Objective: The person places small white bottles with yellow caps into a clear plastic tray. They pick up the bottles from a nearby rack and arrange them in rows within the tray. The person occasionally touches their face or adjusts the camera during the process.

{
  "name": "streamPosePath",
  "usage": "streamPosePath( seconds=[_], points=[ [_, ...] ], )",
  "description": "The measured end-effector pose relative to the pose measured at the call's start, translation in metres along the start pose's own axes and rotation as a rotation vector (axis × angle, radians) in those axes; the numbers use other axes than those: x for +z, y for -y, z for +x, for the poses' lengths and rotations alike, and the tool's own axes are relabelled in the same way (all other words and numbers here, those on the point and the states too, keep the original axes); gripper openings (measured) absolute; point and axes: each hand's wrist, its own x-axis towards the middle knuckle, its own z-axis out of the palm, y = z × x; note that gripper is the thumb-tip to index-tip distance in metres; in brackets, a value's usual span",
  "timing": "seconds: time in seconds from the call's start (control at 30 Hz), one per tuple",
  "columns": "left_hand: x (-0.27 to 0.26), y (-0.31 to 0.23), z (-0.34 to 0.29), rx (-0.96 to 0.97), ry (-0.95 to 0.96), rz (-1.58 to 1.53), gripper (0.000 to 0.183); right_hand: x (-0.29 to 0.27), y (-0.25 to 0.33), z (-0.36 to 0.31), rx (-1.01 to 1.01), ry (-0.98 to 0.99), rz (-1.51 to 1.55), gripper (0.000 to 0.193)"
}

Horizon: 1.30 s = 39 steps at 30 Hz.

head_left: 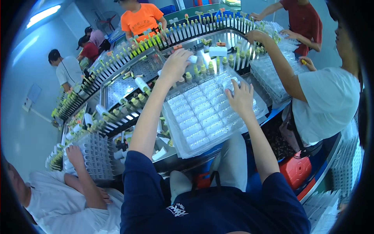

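My left hand [177, 66] reaches over the back-left corner of a clear plastic tray [183, 138], its fingers closed on a small white cylindrical piece [192, 59]. Molded pockets in rows fill the tray, which lies before me above my lap. Over the tray's right part is my right hand [241, 97], thumb and fingers bent about another white cylindrical piece [234, 79]. Part of that piece is hidden by the fingers. Just behind the tray, bottle-like parts with yellow-green tops [210, 67] stand in a row.
A curved conveyor of upright parts [179, 35] runs behind metal trays [132, 84]. At right, a co-worker in white [327, 101] reaches across near stacked clear trays [276, 80]. Another person [74, 199] sits at left by a grey tray stack [93, 156]. A red stool [294, 171] stands lower right.
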Motion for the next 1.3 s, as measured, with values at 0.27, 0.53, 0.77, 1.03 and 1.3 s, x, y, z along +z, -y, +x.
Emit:
streamPosePath(
  seconds=[0.27, 0.53, 0.77, 1.03, 1.3],
  points=[
    [0.010, 0.009, -0.022, -0.271, 0.058, -0.091, 0.044, -0.005, -0.002, 0.001, 0.033, 0.057, -0.032, 0.056],
    [0.006, -0.006, -0.070, -0.366, -0.031, 0.374, 0.062, -0.003, 0.004, 0.002, 0.023, -0.002, -0.023, 0.057],
    [0.021, -0.062, -0.072, 0.097, -0.311, 0.245, 0.034, -0.001, -0.001, 0.002, 0.063, -0.106, 0.027, 0.060],
    [0.153, -0.095, -0.006, -0.328, -0.078, -0.272, 0.027, -0.005, 0.004, 0.005, 0.020, -0.147, 0.092, 0.060],
    [0.171, -0.094, -0.001, -0.334, -0.181, -0.237, 0.037, -0.015, 0.011, 0.005, -0.047, -0.165, 0.165, 0.061]
  ],
)
